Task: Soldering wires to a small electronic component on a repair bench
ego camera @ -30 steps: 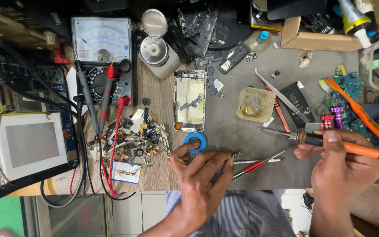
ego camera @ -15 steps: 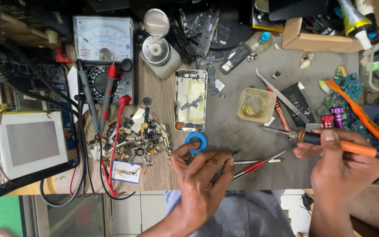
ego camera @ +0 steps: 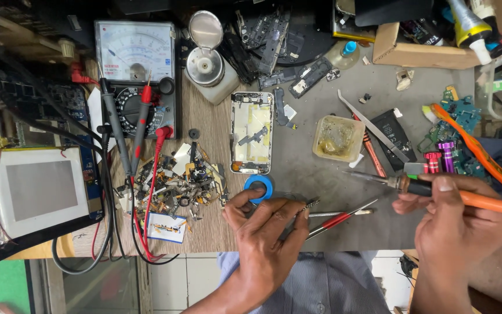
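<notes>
Surface: grey work mat (ego camera: 321, 192) over a wooden bench (ego camera: 204, 227), crowded with phone-repair clutter.
Change: both hands sit as they did half a second ago; nothing on the mat has shifted.
Left hand (ego camera: 265, 232): fingers curled and nearly closed, pinching thin solder wire just below the blue tape roll (ego camera: 259, 188); a small brush (ego camera: 311, 203) lies at its fingertips.
Right hand (ego camera: 451, 218): fingers wrapped tight on the orange-handled soldering iron (ego camera: 419, 187), tip aimed left, above the mat.
Around: opened phone frame (ego camera: 251, 141), analogue multimeter (ego camera: 136, 75) with red and black probes, scrap-parts heap (ego camera: 175, 183), flux tub (ego camera: 338, 138), tweezers (ego camera: 373, 127).
</notes>
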